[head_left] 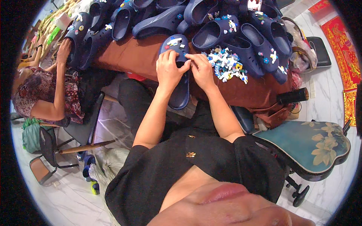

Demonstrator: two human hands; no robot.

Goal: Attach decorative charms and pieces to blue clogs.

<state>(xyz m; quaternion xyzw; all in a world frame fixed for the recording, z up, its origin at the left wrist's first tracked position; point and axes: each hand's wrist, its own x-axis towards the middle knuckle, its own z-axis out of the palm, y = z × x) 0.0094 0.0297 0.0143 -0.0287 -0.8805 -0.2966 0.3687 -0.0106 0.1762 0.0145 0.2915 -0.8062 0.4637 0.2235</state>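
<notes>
A navy blue clog (180,92) stands toe-away at the near edge of the brown-covered table, its heel jutting out over my lap. Several small charms, white, red and blue, are fixed in the holes of its toe. My left hand (170,70) grips the clog's left side, thumb toward the opening. My right hand (202,71) is closed in a pinch against the right side of its upper; whatever lies between those fingertips is too small to make out. Just right of that hand is a heap of loose colourful charms (227,64).
Several navy clogs (158,24) with charms crowd the table's far side. At left a seated person's hand (63,52) holds another clog. A teal floral chair (305,145) stands at right, a dark cylinder (293,96) by the brown cloth (249,92).
</notes>
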